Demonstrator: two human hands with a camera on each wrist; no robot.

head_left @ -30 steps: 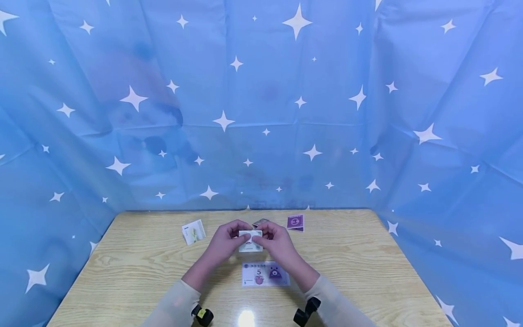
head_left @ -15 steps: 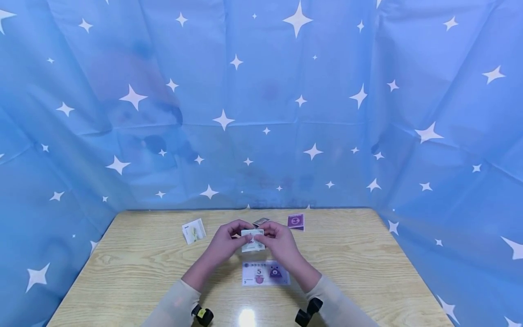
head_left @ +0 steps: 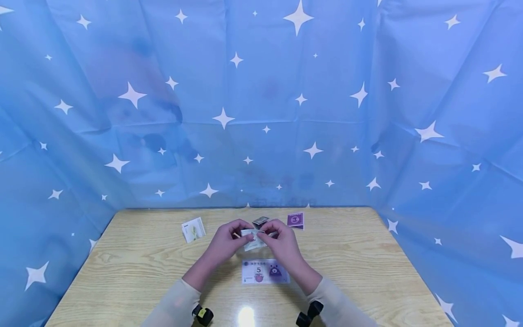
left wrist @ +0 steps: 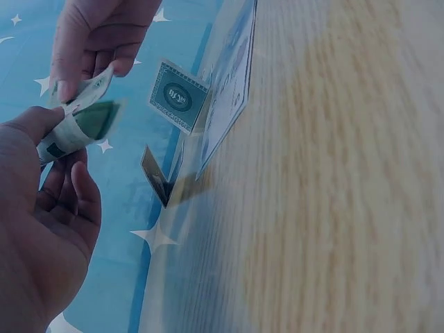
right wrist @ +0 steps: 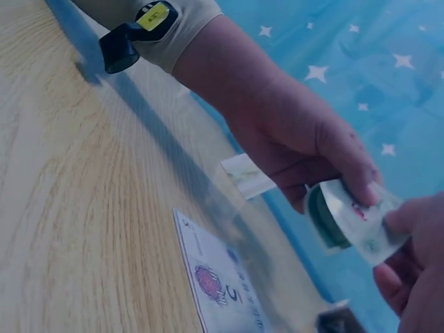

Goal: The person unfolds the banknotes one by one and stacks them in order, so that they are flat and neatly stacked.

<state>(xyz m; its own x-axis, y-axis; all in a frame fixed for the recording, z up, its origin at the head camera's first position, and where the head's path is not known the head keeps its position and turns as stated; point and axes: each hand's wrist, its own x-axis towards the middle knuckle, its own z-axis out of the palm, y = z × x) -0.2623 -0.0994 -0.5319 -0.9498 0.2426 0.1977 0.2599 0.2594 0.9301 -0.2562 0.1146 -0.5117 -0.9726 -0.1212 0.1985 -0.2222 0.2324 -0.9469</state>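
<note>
Against a blue backdrop (head_left: 286,113) printed with white stars, a light wooden table (head_left: 367,272) is set, and the cloth is hung on three sides so that the working area is closed off from its surroundings. Near the table's front middle a purple play banknote marked 5 (head_left: 265,271) is laid flat and face up, where its value can be read at a glance. Just above and beyond it a small folded play note (head_left: 254,240) is held clear of the table between both hands. It is pinched at its left end by the thumb and fingertips of the left hand (head_left: 224,243) and at its right end by those of the right hand (head_left: 282,243); with a grip at each end the paper can be creased or opened without support from the wood. In the right wrist view the note is seen curled over at the left thumb, so it is judged to be partly folded. Further back, a purple folded note (head_left: 295,220) and a small dark folded piece (head_left: 260,222) are stood apart from each other, and a white folded note (head_left: 193,230) is laid to the left, well apart from the hands.
</note>
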